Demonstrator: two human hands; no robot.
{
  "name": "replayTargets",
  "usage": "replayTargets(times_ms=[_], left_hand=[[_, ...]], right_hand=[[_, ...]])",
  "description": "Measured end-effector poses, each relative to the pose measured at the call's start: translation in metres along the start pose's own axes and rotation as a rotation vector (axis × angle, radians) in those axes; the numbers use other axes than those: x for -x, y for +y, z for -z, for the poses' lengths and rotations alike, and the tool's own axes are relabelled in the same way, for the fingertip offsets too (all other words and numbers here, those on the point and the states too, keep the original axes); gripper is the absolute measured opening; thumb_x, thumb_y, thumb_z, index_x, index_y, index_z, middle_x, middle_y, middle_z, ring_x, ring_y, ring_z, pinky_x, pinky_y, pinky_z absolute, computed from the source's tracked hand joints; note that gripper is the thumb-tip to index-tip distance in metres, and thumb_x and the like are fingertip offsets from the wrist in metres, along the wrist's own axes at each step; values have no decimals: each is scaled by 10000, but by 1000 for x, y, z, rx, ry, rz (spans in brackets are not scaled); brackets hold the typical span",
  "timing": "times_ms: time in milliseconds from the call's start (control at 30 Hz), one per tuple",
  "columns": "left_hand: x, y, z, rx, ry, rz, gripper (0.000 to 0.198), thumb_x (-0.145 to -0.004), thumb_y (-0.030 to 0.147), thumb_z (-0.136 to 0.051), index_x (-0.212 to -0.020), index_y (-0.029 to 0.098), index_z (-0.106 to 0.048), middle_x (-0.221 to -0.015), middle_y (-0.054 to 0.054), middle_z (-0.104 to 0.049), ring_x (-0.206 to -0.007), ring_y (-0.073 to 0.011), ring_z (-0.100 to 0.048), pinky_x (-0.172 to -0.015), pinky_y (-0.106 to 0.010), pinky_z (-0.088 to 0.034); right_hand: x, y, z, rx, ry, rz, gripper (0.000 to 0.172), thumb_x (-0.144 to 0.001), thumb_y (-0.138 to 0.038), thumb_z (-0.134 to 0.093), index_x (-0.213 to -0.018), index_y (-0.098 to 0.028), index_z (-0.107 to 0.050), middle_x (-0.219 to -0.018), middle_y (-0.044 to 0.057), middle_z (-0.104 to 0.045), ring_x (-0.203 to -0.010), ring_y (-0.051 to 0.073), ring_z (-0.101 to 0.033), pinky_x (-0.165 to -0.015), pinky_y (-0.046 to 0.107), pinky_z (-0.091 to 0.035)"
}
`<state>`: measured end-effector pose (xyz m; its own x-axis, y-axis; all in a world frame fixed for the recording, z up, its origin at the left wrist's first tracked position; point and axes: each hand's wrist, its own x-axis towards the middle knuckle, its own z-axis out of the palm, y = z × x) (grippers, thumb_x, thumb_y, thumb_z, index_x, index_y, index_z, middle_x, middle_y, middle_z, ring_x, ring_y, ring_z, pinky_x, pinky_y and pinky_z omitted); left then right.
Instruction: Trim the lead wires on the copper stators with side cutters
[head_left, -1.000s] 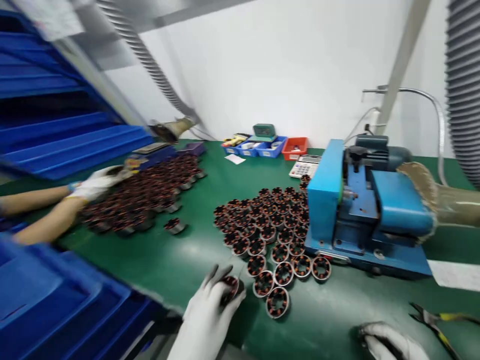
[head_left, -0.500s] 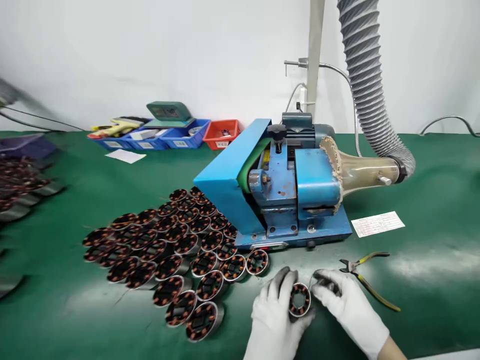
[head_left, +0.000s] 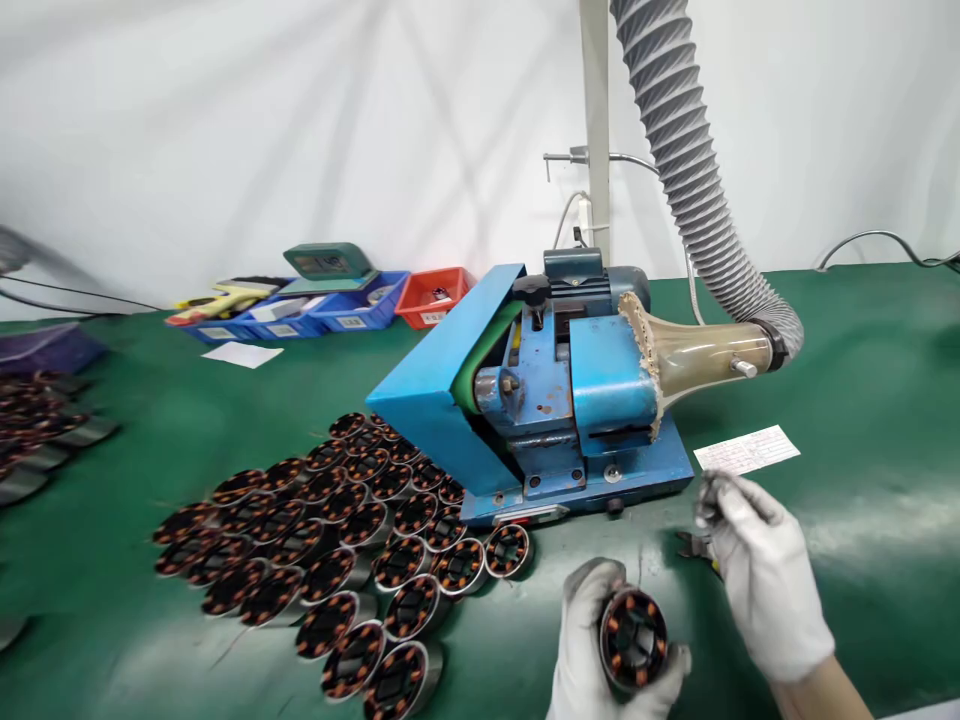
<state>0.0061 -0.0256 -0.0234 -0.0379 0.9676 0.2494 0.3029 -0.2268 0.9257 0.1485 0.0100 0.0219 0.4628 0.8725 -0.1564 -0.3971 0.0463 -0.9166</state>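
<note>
My left hand (head_left: pixel 600 650), in a white glove, is closed around a round motor stator (head_left: pixel 634 640) with copper windings, held low over the green table (head_left: pixel 862 400). A thin wire rises from the stator. My right hand (head_left: pixel 761 570), also gloved, hovers to the right with fingers pinched together near the top; what they pinch is too thin to make out. Under the right hand lie pliers (head_left: pixel 694 548), mostly hidden. A group of several stators (head_left: pixel 337 550) lies on the table to the left of my hands.
A blue machine (head_left: pixel 540 400) stands in the middle, joined to a grey ribbed hose (head_left: pixel 682 170). A paper slip (head_left: pixel 746 450) lies to its right. Blue bins (head_left: pixel 330 310) and a red bin (head_left: pixel 433 295) sit at the back. More stators (head_left: pixel 37 430) lie at far left.
The view swung right from the co-worker's side to the blue machine. My left hand lifted the stator and turned it face up. My right hand rose up and to the right, away from it.
</note>
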Motion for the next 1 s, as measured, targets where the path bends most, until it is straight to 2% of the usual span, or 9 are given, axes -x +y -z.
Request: replayTargets(times_ms=[33, 100, 133, 200, 300, 500, 633, 867, 1000], left_hand=[[-6, 1, -1, 26, -11, 6, 547, -662, 187, -679, -1149, 304, -462, -1152, -55, -534, -1124, -253, -549, -940, -394, -468], [-22, 1, -6, 66, 22, 24, 526, -654, 182, -676, -1138, 278, -491, -1183, -71, -532, -1147, -259, -537, -978, -413, -442], [-30, 2, -9, 114, 43, 60, 509, -637, 196, -695, -1108, 262, -512, -1170, -78, -545, -1135, -264, -547, -985, -419, -438], [-47, 3, -18, 252, 65, 186, 467, -616, 244, -726, -1045, 243, -543, -1126, -83, -587, -1084, -268, -583, -970, -425, -455], [-68, 6, -29, 390, 58, 331, 350, -705, 277, -653, -1040, 258, -552, -1075, -70, -651, -986, -238, -644, -893, -397, -516], [-90, 9, -40, 459, 67, 322, 296, -773, 264, -581, -1066, 279, -543, -1074, -42, -672, -968, -190, -650, -910, -342, -507], [-92, 11, -45, 497, 73, 338, 283, -783, 256, -558, -1063, 273, -518, -1096, -50, -647, -982, -182, -640, -904, -336, -507], [-98, 24, -47, 546, 71, 329, 288, -742, 220, -562, -1023, 243, -502, -1062, -72, -618, -939, -181, -646, -882, -352, -512], [-86, 30, -40, 558, 52, 333, 237, -754, 259, -546, -990, 247, -522, -973, -58, -641, -897, -187, -653, -833, -346, -529]], right_hand=[[4, 2, -1, 80, -81, 24, 182, -690, -360, -742, -813, -227, -731, -818, 33, -723, -743, 172, -654, -700, 266, -536], [14, 10, -8, 278, -251, 91, 364, -582, -320, -799, -916, -189, -734, -973, 101, -727, -912, 274, -665, -819, 352, -535], [18, 15, -13, 370, -289, 134, 471, -541, -297, -811, -989, -184, -716, -1050, 115, -710, -984, 305, -647, -874, 381, -516], [20, 23, -26, 499, -243, 211, 567, -542, -270, -798, -1088, -188, -669, -1116, 115, -688, -1027, 306, -634, -915, 391, -496], [8, 21, -43, 612, -171, 277, 444, -661, -297, -722, -1083, -176, -655, -1077, 113, -698, -980, 275, -655, -893, 378, -507], [-18, 0, -59, 653, -145, 323, 334, -701, -364, -689, -975, -175, -676, -982, 104, -715, -912, 271, -664, -843, 392, -516], [-22, -2, -60, 652, -154, 294, 302, -679, -367, -701, -915, -179, -687, -930, 98, -727, -881, 273, -671, -832, 400, -513], [-27, -3, -59, 579, -139, 238, 361, -675, -399, -698, -931, -145, -675, -938, 127, -735, -894, 284, -673, -861, 420, -512], [-12, -3, -52, 604, -157, 260, 316, -680, -359, -689, -928, -163, -695, -922, 106, -741, -879, 274, -683, -836, 386, -533]])
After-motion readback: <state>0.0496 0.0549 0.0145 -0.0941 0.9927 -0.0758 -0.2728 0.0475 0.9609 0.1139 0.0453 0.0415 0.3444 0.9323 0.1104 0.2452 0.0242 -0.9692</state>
